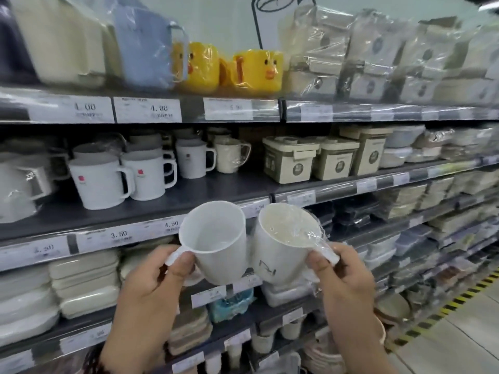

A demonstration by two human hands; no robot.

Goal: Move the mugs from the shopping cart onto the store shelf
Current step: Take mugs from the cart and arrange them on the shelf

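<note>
My left hand grips the handle of a plain white mug, held up in front of the store shelf. My right hand pinches the handle of a second white mug, which is wrapped in clear plastic film and has a small dark mark on its side. The two mugs touch side by side, their open mouths tilted toward me. Both hang just below the front edge of the dark middle shelf board. The shopping cart is out of view.
White lidded mugs and a cream mug stand on the middle shelf, with cream canisters to the right. Yellow duck mugs sit on the top shelf. Wrapped containers fill the lower shelves. Striped floor tape runs at right.
</note>
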